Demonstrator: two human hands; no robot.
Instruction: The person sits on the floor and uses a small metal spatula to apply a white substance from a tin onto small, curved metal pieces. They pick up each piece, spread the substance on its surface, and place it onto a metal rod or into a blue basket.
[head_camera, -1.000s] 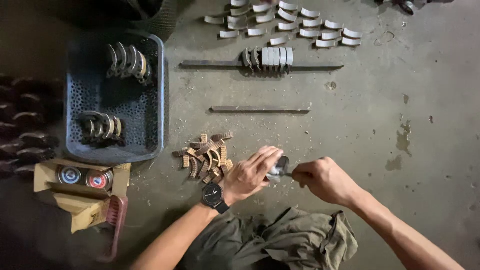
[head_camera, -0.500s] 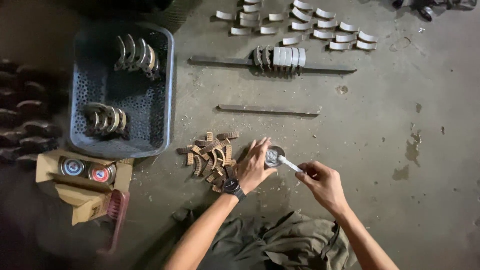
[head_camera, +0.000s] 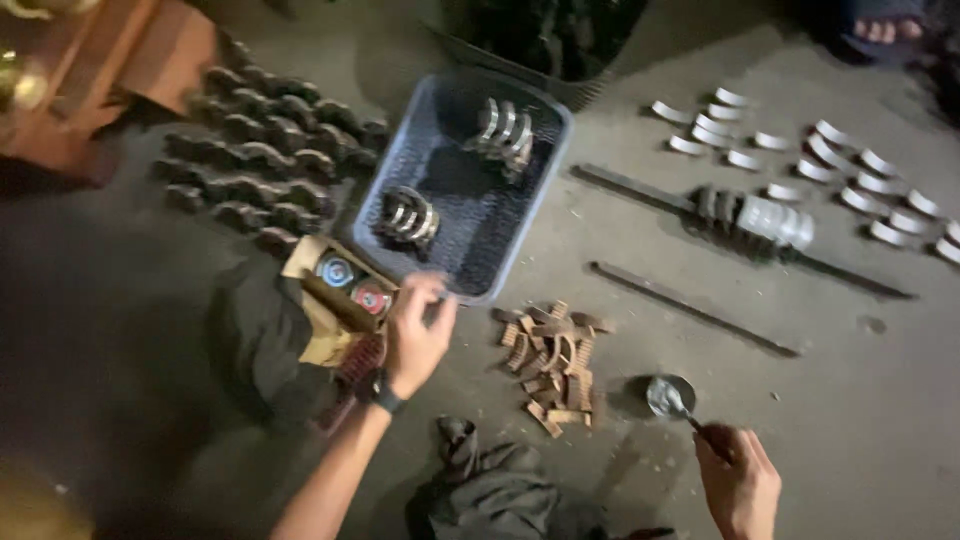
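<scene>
Steel spoon (head_camera: 672, 402) in my right hand (head_camera: 738, 482); I pinch the thin handle at its far end, fingers closed round it, bowl resting at the small round tin (head_camera: 664, 393) on the concrete floor (head_camera: 860, 400); light and stiff by the look of it, likely slick if there is paste on it, so the grip belongs well back on the handle, away from the bowl. Just left of the tin lies a heap of short brown ribbed pieces (head_camera: 550, 365), probably light and rough, easy to pick singly. Further left, my left hand (head_camera: 415, 335) hangs with fingers loosely curled at the near rim of the grey plastic tub (head_camera: 555, 190), holding nothing I can make out; beside it an open cardboard box (head_camera: 335, 285) with two round tins. Beyond the tin lies a thin dark rod (head_camera: 690, 308).
</scene>
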